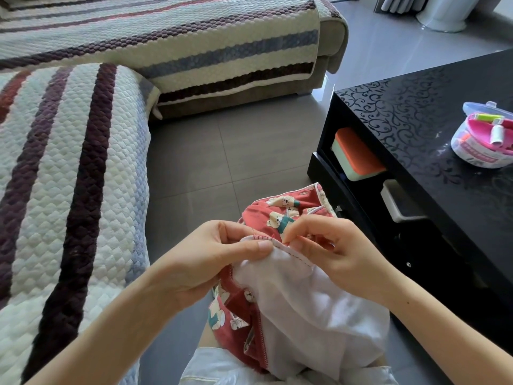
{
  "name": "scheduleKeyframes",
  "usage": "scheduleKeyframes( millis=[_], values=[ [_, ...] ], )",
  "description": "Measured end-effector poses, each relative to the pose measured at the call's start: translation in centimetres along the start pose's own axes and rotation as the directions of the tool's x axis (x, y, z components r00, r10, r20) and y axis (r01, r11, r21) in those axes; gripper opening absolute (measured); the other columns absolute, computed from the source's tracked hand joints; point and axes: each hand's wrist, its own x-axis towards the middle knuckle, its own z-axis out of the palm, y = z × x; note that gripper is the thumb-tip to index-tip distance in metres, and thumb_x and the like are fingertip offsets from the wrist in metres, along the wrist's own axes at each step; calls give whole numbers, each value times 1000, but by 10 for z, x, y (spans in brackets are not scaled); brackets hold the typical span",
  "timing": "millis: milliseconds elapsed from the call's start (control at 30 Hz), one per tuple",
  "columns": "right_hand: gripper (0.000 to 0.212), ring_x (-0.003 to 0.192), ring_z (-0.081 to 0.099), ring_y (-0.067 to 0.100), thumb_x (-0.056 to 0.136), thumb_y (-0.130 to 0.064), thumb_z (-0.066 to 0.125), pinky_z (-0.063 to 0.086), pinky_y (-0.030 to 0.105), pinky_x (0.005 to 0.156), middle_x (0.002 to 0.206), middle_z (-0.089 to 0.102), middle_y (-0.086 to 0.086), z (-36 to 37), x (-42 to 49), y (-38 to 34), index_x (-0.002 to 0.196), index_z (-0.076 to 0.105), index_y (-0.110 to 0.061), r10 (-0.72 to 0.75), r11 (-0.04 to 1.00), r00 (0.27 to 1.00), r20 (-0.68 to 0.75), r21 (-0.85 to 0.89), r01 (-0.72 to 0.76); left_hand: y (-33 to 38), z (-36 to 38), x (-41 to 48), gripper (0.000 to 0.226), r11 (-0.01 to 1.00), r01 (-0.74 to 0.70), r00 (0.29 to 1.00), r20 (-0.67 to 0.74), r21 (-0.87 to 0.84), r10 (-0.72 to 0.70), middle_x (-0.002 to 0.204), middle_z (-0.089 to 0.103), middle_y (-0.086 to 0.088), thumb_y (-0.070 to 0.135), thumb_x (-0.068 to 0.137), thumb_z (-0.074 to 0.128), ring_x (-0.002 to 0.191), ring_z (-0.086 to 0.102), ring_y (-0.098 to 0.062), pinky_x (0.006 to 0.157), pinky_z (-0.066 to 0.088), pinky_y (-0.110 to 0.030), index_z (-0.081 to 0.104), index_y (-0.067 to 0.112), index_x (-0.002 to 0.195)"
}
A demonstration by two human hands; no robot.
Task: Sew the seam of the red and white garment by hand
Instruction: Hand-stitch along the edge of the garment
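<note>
Two hands meet on the garment (305, 307), which lies low in your view toward six o'clock, draped over your lap. Your left hand (211, 254) has its fingers curled behind the folded edge and its thumb laid flat on top, so the seam (266, 239) is pinched between them. Your right hand (333, 245), at three o'clock from the left and almost touching it, has thumb and forefinger closed together on the same edge, the other fingers loosely curled. Whether a needle sits in that pinch is too small to tell. A row of dark red stitches runs along the seam from one hand to the other.

The garment's white lining faces up below your hands. Its red side, printed with bears, shows at twelve o'clock beyond your knuckles and again at seven o'clock under your left wrist.

At nine o'clock you have a quilted sofa (69, 168) with purple, red and blue stripes, and a second section of it crosses the view at eleven to twelve o'clock. Grey floor tiles (222, 151) fill the middle. At two to three o'clock stands a glossy black table (410, 118) with a scroll pattern. On its top, at three o'clock, is an open round sewing kit (483, 140) with thread spools in a pink tray. An orange-lidded box (356, 155) sits on the shelf under the tabletop.
</note>
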Motion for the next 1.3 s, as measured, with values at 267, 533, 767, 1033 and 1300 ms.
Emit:
scheduleKeyframes(
  millis=[267,533,767,1033,1300],
  values=[
    [9,66,52,40,89,-21,58,41,51,56,76,62,7,3,-1,-3,84,66,-20,26,995,1000,-4,99,-26,0,2,-3,13,1000,-23,1000,10,21,23,71,71,-12,13,63,74,60,66,-15,53,51,-19,77,4,73],
    [11,69,51,44,88,-12,57,40,50,58,76,60,14,2,-2,-6,84,66,-16,32,986,999,-15,161,-30,3,8,-6,8,995,-92,996,8,49,92,69,70,-8,14,64,72,61,66,-12,54,51,-18,76,9,68],
    [9,64,46,44,89,-17,60,35,49,54,73,55,23,3,-7,-6,84,67,-16,23,966,1000,-13,257,-19,3,12,-9,7,991,-125,992,14,49,125,66,69,-5,11,69,79,59,65,-10,54,50,-16,75,12,64],
    [20,56,48,31,87,-35,65,36,41,50,67,56,17,6,-9,-7,85,66,-15,-29,951,1000,-3,309,28,0,17,-9,6,981,-170,985,-18,96,173,70,70,-5,14,63,80,65,66,-11,59,51,-18,76,13,68],
    [6,75,63,12,84,-24,59,50,22,72,81,65,-8,-9,-9,0,84,64,-20,-45,999,998,-32,-18,45,1,26,-9,7,991,-122,992,32,-63,124,63,68,-6,14,64,69,56,64,-10,53,49,-16,74,10,61]
  ],
)
